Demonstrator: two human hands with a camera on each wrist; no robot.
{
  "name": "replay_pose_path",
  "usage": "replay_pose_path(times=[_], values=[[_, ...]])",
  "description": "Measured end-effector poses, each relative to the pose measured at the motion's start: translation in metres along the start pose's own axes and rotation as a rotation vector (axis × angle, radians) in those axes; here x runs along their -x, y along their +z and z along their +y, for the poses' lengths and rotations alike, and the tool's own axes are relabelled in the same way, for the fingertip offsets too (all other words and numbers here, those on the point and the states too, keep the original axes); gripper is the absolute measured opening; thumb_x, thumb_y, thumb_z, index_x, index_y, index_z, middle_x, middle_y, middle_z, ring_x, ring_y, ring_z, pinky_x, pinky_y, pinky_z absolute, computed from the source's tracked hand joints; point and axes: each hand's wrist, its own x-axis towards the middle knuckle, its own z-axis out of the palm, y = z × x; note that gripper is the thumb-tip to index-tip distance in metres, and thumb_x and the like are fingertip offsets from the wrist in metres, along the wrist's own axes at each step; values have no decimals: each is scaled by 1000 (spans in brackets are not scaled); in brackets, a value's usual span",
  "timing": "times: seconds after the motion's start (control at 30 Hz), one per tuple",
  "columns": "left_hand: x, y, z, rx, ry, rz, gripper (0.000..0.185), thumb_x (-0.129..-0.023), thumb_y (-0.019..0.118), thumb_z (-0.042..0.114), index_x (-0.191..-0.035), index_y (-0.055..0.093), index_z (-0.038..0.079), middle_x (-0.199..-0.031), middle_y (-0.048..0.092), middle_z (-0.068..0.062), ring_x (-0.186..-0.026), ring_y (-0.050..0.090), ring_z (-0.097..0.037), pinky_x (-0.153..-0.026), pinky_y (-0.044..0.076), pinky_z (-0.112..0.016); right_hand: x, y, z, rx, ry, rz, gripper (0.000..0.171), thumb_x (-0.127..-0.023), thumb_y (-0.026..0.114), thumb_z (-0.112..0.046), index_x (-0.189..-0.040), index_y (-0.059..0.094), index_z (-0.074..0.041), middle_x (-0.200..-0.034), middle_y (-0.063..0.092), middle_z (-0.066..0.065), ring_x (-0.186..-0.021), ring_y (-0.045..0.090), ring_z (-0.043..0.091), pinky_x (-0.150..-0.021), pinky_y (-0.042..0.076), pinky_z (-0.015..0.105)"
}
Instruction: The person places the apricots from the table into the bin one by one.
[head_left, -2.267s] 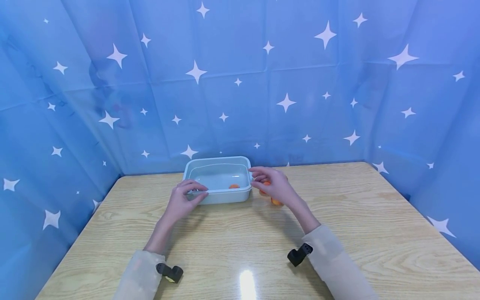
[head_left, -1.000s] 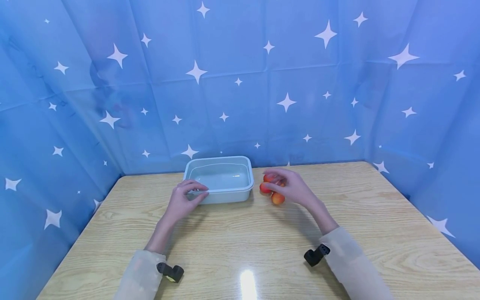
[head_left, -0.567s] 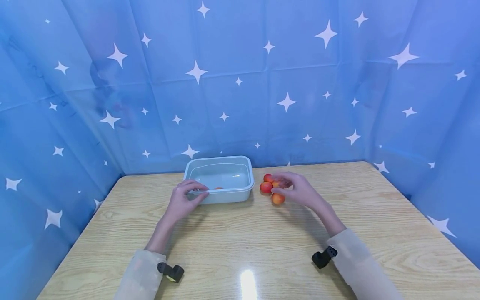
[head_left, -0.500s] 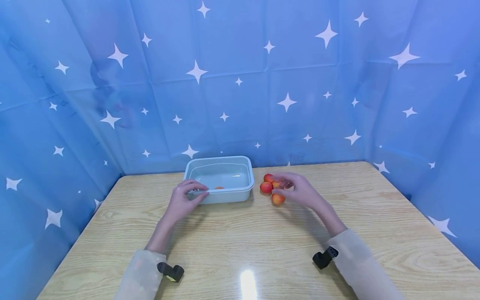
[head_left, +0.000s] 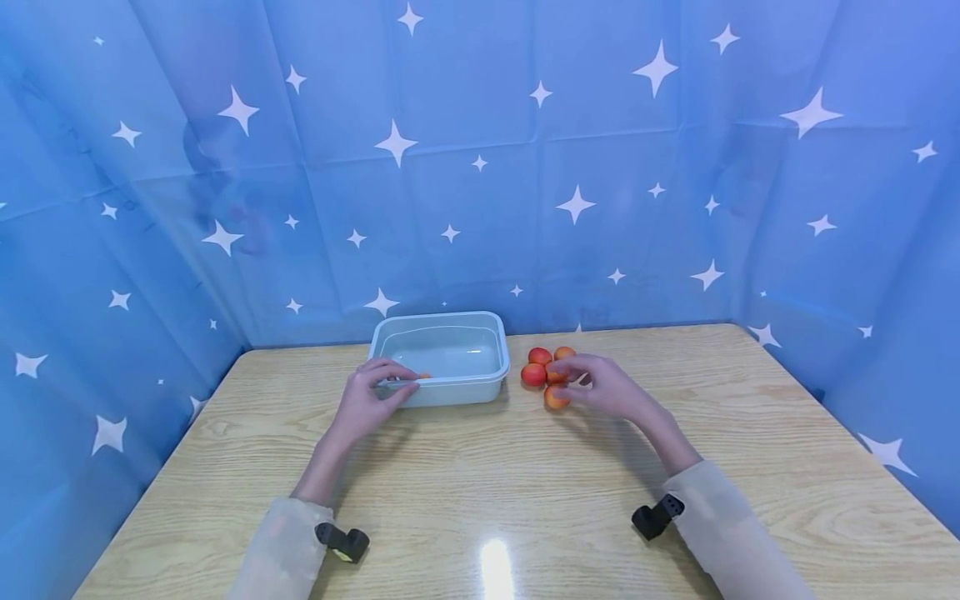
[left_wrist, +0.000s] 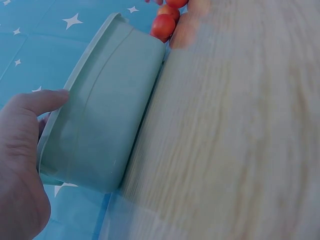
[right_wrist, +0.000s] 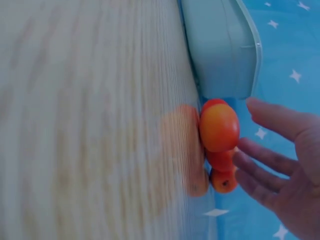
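Note:
A pale blue plastic basin (head_left: 427,393) stands near the table's back edge. My left hand (head_left: 375,390) pinches its left front rim, with the thumb on the outer wall in the left wrist view and the other fingers mostly hidden behind the rim. Just right of the basin lies a cluster of several small, smooth red-to-orange fruits (head_left: 534,375). My right hand (head_left: 603,387) is at the cluster's right side, thumb and fingers spread around the nearest orange fruit (right_wrist: 220,128). Nothing is gripped in it; whether a fingertip touches cannot be told. An orange fruit (head_left: 425,376) shows inside the basin.
The wooden table (head_left: 480,483) reaches toward me, with a bright glare spot near its front. A blue curtain with white stars (head_left: 480,208) hangs behind and at both sides. Each sleeve bears a black wrist camera (head_left: 657,517).
My right hand has moved from the basin's right rim rightward and nearer to me, to the fruits. The fruit inside the basin now shows further left. My left hand stays on the rim.

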Motion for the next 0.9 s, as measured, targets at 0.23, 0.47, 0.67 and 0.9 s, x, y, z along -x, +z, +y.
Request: replay_pose_path(times=[0.23,0.47,0.67,0.9], values=[[-1,0,-1,12,3,-3,13,-80,79,-10,-90,74,-5,-90,71,-16,-91,65,-34,-83,50,-43,3,0,2,12,21,-67,40,-90,77,-14,-129,68,-5,-118,70,7,-97,64,25,-83,54,38],[0,0,-2,3,-2,-4,12,-80,79,-10,-90,74,-5,-90,71,-16,-91,65,-34,-83,50,-43,3,0,7,15,35,-108,29,-89,79,-14,-117,73,-11,-108,70,4,-86,63,19,-76,54,34],[0,0,-1,-1,-9,-3,12,-80,79,-9,-90,74,-5,-90,71,-16,-92,65,-35,-84,50,-46,2,1,9,12,51,-125,28,-89,79,-14,-116,72,-10,-108,70,5,-86,63,19,-77,54,34],[0,-1,1,0,-23,-5,11,-81,79,-8,-91,75,-4,-90,71,-15,-92,64,-34,-84,50,-47,2,0,6,8,52,-109,30,-89,80,-18,-117,72,-12,-105,70,1,-86,62,18,-76,53,34]])
